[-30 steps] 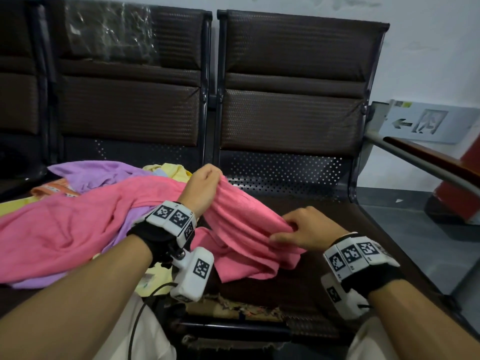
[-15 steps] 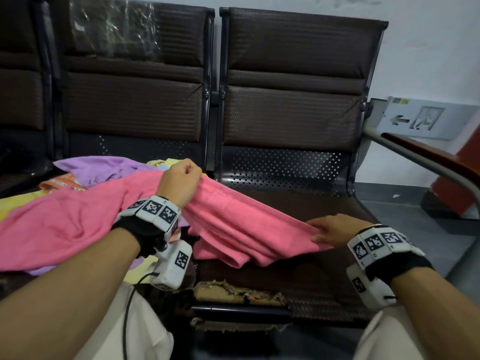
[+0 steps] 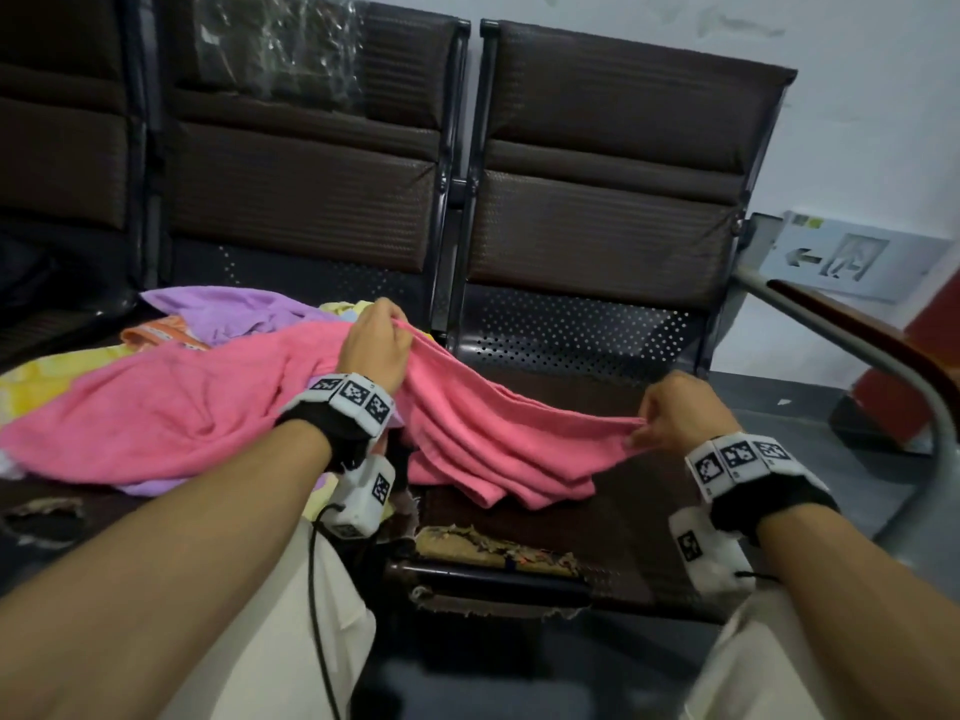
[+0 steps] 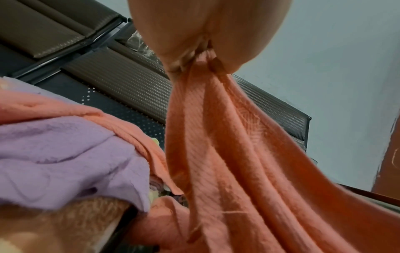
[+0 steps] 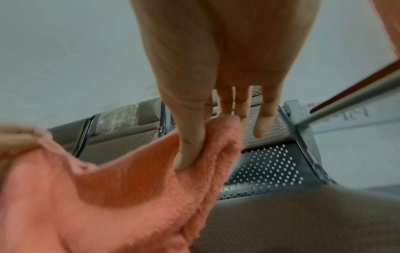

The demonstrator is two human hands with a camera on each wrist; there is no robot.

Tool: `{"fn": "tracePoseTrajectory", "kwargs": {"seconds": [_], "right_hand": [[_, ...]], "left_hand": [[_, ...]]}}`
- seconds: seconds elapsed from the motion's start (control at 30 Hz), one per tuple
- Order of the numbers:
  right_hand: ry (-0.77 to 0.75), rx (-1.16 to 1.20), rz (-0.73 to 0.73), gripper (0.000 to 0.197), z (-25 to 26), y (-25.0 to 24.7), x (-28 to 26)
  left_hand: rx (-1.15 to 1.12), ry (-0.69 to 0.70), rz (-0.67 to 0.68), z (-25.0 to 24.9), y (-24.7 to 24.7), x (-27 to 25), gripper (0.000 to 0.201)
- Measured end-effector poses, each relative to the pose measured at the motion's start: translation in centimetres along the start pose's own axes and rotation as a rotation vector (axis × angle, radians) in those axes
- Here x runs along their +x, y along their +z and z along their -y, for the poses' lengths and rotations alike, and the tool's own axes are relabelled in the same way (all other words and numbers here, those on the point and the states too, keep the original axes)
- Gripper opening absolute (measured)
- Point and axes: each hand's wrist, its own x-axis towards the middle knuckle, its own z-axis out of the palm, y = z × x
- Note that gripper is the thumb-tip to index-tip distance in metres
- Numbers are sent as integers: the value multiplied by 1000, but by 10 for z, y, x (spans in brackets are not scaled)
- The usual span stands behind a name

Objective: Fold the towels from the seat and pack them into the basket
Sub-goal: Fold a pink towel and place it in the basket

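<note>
Above the seat (image 3: 566, 387), the pink towel (image 3: 498, 433), judged soft, light and limp, is held stretched, its edge bunched in the left hand (image 3: 376, 340) and pinched at a corner by the right hand (image 3: 675, 407).

Soft, even indoor light, rather dim, with no hard shadows. Both wrist views are blurred and bent at their edges.
</note>
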Motion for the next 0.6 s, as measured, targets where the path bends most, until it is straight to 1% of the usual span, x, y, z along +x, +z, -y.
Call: {"fn": "tracePoseTrajectory", "kwargs": {"seconds": [0.07, 0.13, 0.2, 0.3, 0.37, 0.47, 0.53, 0.6], "right_hand": [[20, 114, -28, 35, 2, -1, -2], [35, 254, -94, 30, -3, 0, -1], [43, 361, -199, 21, -11, 1, 2], [64, 490, -358, 17, -21, 0, 13], [79, 607, -450, 16, -25, -1, 23], [100, 803, -529, 13, -29, -4, 32], [129, 899, -573, 9, -32, -7, 33], [155, 975, -630, 7, -34, -12, 28]], "left_hand": [[-22, -24, -30, -2, 2, 0, 15], [-37, -46, -55, -4, 4, 1, 16], [-44, -74, -79, -2, 8, 4, 16], [-65, -133, -98, -2, 14, 8, 20], [-56, -138, -88, -3, 18, 9, 23], [-79, -106, -105, -9, 23, 11, 24], [-154, -127, -77, -16, 24, 12, 23], [-258, -178, 28, -26, 24, 11, 21]]}}
